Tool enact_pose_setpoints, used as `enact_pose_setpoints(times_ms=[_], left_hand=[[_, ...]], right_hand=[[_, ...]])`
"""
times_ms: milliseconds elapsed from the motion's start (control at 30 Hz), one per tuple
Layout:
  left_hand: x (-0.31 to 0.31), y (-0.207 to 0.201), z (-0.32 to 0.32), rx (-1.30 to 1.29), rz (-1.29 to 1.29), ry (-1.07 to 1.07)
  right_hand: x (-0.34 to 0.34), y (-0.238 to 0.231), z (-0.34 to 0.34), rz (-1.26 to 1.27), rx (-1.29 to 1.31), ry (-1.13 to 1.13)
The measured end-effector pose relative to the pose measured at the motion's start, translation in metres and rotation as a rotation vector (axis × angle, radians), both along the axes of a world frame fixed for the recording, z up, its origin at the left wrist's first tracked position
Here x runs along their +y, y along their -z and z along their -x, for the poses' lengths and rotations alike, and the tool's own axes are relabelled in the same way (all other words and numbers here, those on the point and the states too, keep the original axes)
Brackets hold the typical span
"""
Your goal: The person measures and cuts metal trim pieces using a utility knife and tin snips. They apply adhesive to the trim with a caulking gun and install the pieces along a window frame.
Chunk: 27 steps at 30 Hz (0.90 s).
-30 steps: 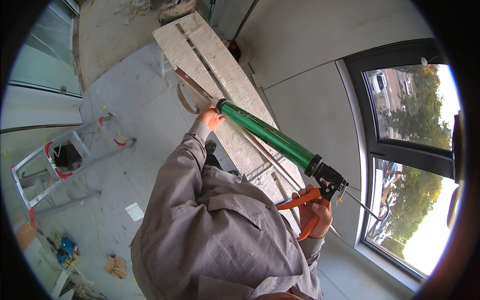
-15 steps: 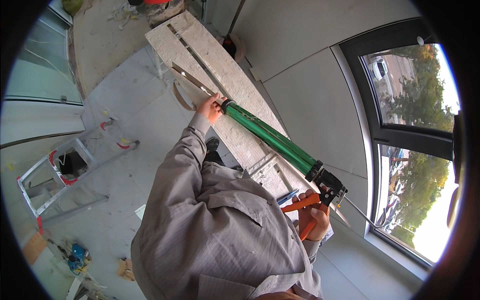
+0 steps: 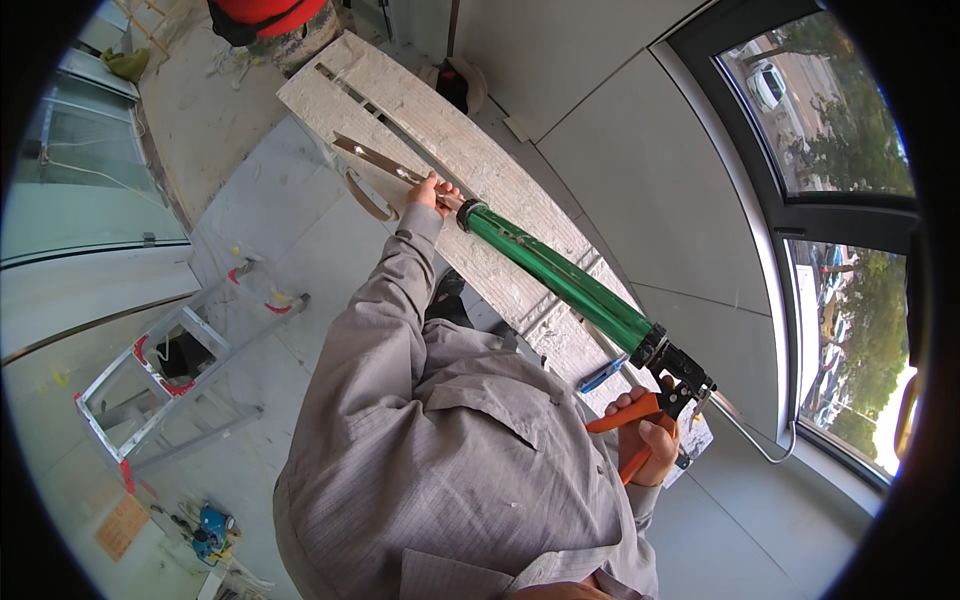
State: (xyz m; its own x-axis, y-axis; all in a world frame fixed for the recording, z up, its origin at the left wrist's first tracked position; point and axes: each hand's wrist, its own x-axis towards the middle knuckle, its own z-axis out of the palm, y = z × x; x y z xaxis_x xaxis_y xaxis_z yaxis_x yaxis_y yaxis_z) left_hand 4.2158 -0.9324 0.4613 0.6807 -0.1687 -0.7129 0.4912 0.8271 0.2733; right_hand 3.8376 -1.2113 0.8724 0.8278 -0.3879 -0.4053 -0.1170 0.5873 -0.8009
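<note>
Head view: right hand (image 3: pixel 648 440)'s wrapped round the orange handles of a caulking gun (image 3: pixel 560 275), left hand (image 3: pixel 434 193) closed around its nozzle end. So it's spanning both hands over the bench (image 3: pixel 480 165), long axis roughly along the plank, left hand nearer the bench's far end. Shiny green, lightly speckled barrel, black ends. Blue tool (image 3: pixel 603 373) on the bench, stepladder (image 3: pixel 165 370) left of it.

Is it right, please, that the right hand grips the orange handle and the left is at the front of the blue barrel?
Not quite: the head view shows a green barrel; the right hand grips the orange handle, the left hand is at the front.
</note>
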Motion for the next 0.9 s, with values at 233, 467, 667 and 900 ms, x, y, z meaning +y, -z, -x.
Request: enact_pose_setpoints(times_ms=[233,467,667,900], left_hand=[[0.012,-0.017,0.002,0.002,-0.148,0.022],[0.060,-0.027,-0.014,-0.003,-0.325,0.115],[0.139,-0.028,-0.028,-0.007,-0.368,0.138],[0.187,-0.017,-0.025,0.058,-0.375,0.052]], right_hand=[[0.001,-0.007,-0.005,0.076,0.000,-0.057],[-0.005,-0.008,-0.008,0.031,-0.010,-0.082],[-0.008,-0.009,-0.008,0.025,0.015,-0.097],[-0.005,-0.017,-0.017,0.083,0.040,-0.164]])
